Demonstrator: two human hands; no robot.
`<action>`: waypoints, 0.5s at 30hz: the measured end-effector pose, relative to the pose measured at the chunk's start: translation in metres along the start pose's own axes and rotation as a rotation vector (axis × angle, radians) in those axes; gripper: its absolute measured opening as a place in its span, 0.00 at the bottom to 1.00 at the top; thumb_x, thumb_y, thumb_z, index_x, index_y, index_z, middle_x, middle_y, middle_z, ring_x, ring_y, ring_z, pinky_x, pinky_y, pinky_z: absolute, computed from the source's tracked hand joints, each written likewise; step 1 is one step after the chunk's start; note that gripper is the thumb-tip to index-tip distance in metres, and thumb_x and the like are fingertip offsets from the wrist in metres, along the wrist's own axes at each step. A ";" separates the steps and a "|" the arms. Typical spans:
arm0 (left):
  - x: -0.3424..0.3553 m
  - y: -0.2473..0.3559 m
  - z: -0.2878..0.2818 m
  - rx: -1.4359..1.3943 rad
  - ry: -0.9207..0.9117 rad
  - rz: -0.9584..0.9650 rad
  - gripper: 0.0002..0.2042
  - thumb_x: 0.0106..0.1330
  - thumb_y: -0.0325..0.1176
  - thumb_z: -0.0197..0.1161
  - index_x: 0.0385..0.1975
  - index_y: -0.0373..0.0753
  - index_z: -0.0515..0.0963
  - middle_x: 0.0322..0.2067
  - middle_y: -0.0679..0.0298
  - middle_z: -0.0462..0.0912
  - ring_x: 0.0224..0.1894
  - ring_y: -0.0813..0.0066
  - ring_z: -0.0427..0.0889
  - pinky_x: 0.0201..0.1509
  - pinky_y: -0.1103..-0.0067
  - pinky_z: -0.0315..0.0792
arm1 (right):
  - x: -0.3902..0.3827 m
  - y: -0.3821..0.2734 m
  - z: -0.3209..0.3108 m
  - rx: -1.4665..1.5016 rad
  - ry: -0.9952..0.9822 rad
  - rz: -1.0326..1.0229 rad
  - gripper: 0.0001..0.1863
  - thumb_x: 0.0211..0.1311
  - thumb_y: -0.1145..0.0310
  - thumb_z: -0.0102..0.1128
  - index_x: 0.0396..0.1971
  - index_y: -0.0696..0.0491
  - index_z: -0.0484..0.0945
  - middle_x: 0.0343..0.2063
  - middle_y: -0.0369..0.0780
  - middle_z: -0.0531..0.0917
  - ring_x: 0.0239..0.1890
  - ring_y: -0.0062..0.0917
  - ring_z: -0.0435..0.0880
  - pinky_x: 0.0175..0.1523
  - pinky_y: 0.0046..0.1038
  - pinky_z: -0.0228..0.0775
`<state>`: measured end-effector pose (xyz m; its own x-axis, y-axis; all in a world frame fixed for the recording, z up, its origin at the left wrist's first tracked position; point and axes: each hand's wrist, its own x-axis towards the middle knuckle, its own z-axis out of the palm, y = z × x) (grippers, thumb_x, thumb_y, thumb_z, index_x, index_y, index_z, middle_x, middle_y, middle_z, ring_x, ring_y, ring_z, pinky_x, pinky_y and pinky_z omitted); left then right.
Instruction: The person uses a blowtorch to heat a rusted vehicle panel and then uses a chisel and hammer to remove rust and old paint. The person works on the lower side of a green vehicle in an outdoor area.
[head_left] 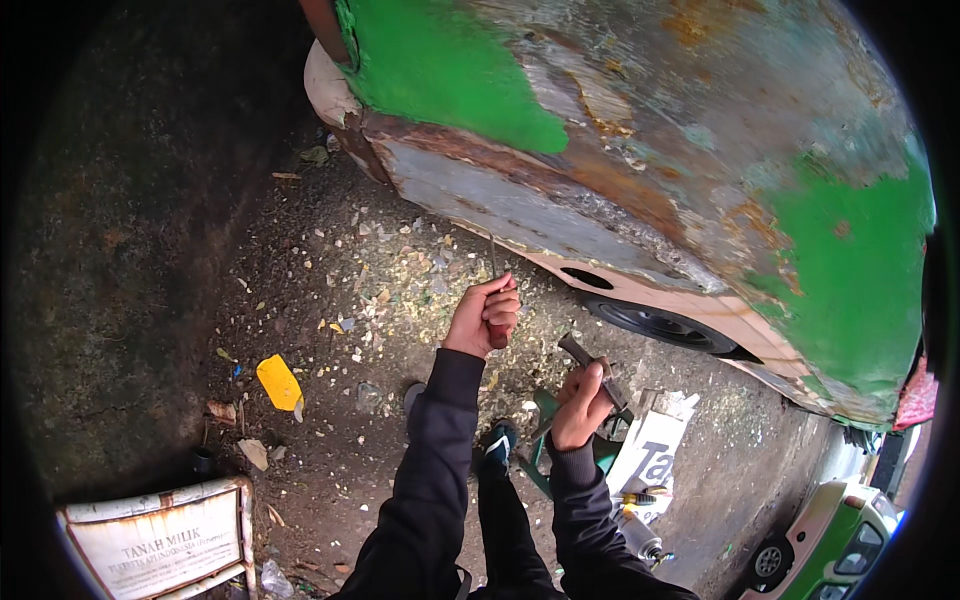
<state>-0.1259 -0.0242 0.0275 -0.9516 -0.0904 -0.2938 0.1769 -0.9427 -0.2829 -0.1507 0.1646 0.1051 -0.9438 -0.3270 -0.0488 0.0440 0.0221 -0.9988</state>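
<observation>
My left hand (480, 312), in the middle of the view, grips a thin metal tool (494, 258) with a reddish handle, its shaft pointing at the lower edge of a worn vehicle body (540, 210). That body has green paint, bare patches, rust and flaking along the bottom. My right hand (582, 400), lower and to the right, is closed around a hammer (580, 355), with the dark metal head up beside my thumb. The two hands are apart.
A wheel (655, 325) sits under the vehicle. Below my right hand are a green stool (542, 410), paper sheets (655, 425) and a spray can (640, 540). A yellow piece (279, 383) lies among debris, a rusty sign (160, 535) stands lower left, another vehicle (835, 535) lower right.
</observation>
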 end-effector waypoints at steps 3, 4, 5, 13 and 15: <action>0.010 -0.002 0.004 -0.109 -0.013 -0.021 0.09 0.75 0.31 0.48 0.34 0.34 0.68 0.14 0.76 0.56 0.11 0.87 0.54 0.14 0.86 0.56 | 0.000 -0.002 0.008 -0.261 -0.074 -0.272 0.18 0.71 0.60 0.51 0.25 0.58 0.68 0.12 0.34 0.68 0.15 0.17 0.67 0.21 0.26 0.55; 0.012 0.000 0.005 -0.150 -0.012 -0.026 0.09 0.75 0.31 0.49 0.32 0.35 0.68 0.14 0.76 0.56 0.11 0.87 0.54 0.14 0.86 0.57 | 0.003 -0.005 0.014 -0.350 -0.148 -0.229 0.17 0.70 0.61 0.52 0.25 0.59 0.69 0.11 0.36 0.69 0.14 0.19 0.68 0.21 0.26 0.56; 0.014 0.001 0.006 -0.192 -0.012 -0.031 0.09 0.74 0.32 0.50 0.31 0.36 0.68 0.15 0.76 0.56 0.12 0.87 0.54 0.15 0.86 0.57 | 0.006 -0.006 0.021 -0.439 -0.223 -0.186 0.16 0.69 0.62 0.54 0.26 0.59 0.70 0.11 0.37 0.70 0.14 0.21 0.70 0.21 0.27 0.58; 0.026 0.006 0.012 -0.133 0.023 0.011 0.09 0.73 0.30 0.52 0.28 0.36 0.67 0.13 0.75 0.56 0.12 0.86 0.55 0.15 0.86 0.56 | 0.015 -0.017 0.028 -0.483 -0.219 -0.343 0.12 0.69 0.66 0.53 0.28 0.59 0.71 0.12 0.44 0.72 0.12 0.32 0.72 0.21 0.30 0.60; 0.023 0.010 0.005 -0.114 0.035 0.022 0.09 0.74 0.31 0.51 0.30 0.36 0.68 0.14 0.75 0.56 0.12 0.87 0.54 0.14 0.87 0.55 | 0.023 -0.022 0.039 -0.509 -0.234 -0.263 0.12 0.70 0.66 0.53 0.29 0.59 0.72 0.13 0.43 0.73 0.12 0.30 0.72 0.21 0.30 0.60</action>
<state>-0.1475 -0.0371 0.0231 -0.9383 -0.0971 -0.3320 0.2266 -0.8978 -0.3777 -0.1602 0.1200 0.1254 -0.8024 -0.5799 0.1409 -0.3964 0.3415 -0.8522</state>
